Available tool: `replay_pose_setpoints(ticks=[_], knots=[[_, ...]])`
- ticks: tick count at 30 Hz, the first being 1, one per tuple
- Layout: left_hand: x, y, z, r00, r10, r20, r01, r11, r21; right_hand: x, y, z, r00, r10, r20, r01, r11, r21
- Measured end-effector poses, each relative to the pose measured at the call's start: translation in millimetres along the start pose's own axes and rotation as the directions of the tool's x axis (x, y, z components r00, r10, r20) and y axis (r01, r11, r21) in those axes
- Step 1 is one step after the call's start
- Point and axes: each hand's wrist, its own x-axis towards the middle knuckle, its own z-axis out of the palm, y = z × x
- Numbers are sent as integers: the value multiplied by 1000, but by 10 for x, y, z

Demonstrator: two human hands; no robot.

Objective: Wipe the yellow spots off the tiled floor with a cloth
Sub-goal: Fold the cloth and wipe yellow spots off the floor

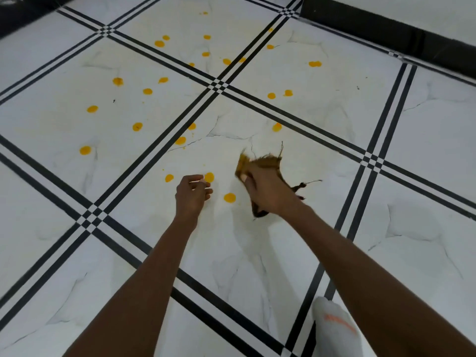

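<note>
Open floor (296, 106) stretches ahead of both hands, bearing only flat yellow spots (137, 126). A dark skirting (386, 29) bounds the far right edge. A socked foot (334, 328) sits near right.

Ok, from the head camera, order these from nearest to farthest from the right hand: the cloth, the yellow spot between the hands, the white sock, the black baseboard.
1. Cloth: gripped in the right hand.
2. Yellow spot: just left of that hand.
3. White sock: bottom edge, below the forearm.
4. Black baseboard: top right, along the wall.

frayed brown cloth (260, 163) bunched; yellow spots (229, 197) scattered on white tiled floor (296, 240)
</note>
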Motion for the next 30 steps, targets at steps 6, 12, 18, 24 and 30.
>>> replay_pose_setpoints(ticks=[6, 12, 18, 24, 30], knots=[[76, -307, -504, 981, 169, -100, -120, 919, 376, 87, 418, 464, 1000, -4, 19, 7, 987, -158], [129, -529, -810, 945, 325, -42, -213, 706, 675, 121, 664, 838, 989, -61, 138, 110, 919, -380], [364, -649, -886, 907, 419, 42, -288, 544, 788, 343, 783, 923, 993, -113, -14, 96, 894, -438], [778, -875, -1085, 836, 548, 29, -310, 429, 848, 1624, 597, 905, 986, -59, -155, -20, 887, -461], [886, -872, -1081, 870, 492, 8, -246, 420, 874, 1132, 80, 1314, 855, -482, 192, 508, 701, -500]])
